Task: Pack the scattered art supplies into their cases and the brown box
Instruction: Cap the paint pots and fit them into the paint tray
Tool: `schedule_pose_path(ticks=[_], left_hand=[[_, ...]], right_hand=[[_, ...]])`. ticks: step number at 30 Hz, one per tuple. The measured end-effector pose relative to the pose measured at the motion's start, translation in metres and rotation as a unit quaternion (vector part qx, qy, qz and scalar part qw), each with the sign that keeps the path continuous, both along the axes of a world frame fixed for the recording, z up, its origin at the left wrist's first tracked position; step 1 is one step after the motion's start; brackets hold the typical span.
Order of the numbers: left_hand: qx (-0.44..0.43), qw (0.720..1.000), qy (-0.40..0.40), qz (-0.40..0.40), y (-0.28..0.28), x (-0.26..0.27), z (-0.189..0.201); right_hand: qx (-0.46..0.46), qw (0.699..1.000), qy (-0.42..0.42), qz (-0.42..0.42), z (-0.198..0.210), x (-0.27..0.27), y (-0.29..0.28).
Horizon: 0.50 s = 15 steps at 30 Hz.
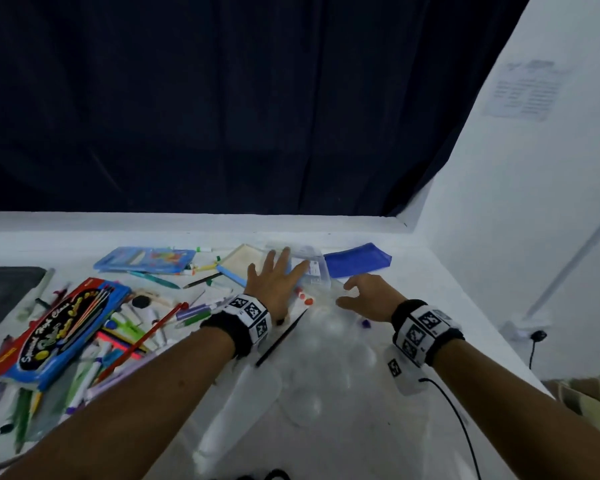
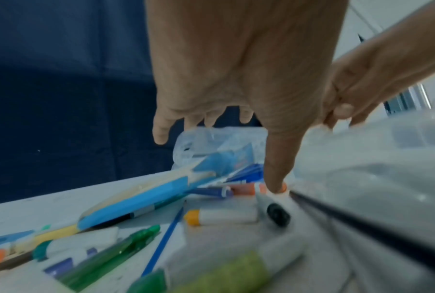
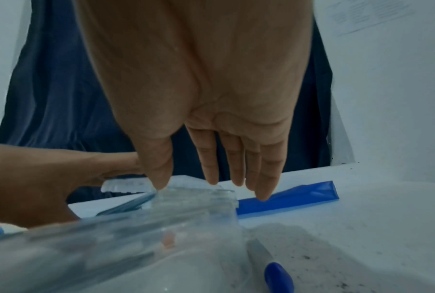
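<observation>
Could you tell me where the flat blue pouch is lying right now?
In the head view, the blue pouch lies far right on the table, beside the clear case.

A makeshift recording corner: a white table (image 1: 378, 427) strewn with art supplies, a dark curtain (image 1: 222, 98) behind, a printed notice (image 1: 523, 90) on the wall.

red and blue case (image 1: 58, 332): cursive white lettering, seems to start "Special", rest unreadable | wall sheet (image 1: 525, 88): print too blurred | wristbands (image 1: 252, 315): square coded markers only
</observation>
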State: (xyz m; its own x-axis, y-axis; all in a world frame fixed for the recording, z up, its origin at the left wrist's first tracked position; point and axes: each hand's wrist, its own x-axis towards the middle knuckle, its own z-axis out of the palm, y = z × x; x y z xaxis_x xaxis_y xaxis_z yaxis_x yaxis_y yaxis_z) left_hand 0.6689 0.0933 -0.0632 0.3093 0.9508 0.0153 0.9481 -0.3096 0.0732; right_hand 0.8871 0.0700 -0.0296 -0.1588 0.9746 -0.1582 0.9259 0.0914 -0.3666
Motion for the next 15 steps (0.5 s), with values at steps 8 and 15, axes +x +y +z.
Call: schedule_pose_path(ticks=[8,15], left_hand=[[0.020,0.994,-0.106,-0.031,0.029,-0.028,0.013],[0.098,0.950,-0.296,0.003,0.050,-0.074,0.030]], right_hand=[[-0.053,0.998,0.003,0.036,0.000,-0.011,0.035],[-0.069,0.997,-0.038,0.024,-0.003,-0.031,0.053]])
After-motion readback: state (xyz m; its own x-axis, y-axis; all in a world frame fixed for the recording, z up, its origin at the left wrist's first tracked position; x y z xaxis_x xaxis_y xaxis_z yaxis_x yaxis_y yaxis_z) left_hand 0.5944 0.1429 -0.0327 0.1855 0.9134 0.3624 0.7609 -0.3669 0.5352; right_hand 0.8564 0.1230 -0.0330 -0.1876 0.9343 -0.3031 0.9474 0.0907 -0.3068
